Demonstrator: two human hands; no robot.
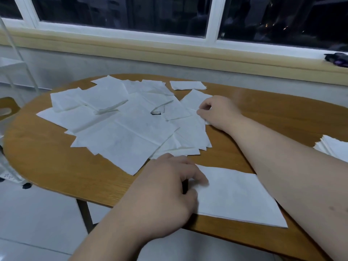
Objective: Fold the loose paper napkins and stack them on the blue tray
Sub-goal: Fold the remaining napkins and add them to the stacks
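Several loose white paper napkins (120, 125) lie spread and overlapping across the middle of the oval wooden table (56, 166). My right hand (218, 112) reaches to the pile's right edge and pinches the corner of one napkin. My left hand (167, 187) rests on the left end of a folded napkin (237, 194) at the table's near edge, fingers pinching its edge. A stack of folded napkins (333, 147) shows at the far right edge of view. No blue tray can be seen; a small dark patch shows through a gap in the pile.
A small folded napkin (188, 85) lies apart at the table's far side. Behind the table runs a window sill with a dark object (337, 59) on it. A white rack (13, 65) and a wooden chair back (7, 108) stand at left.
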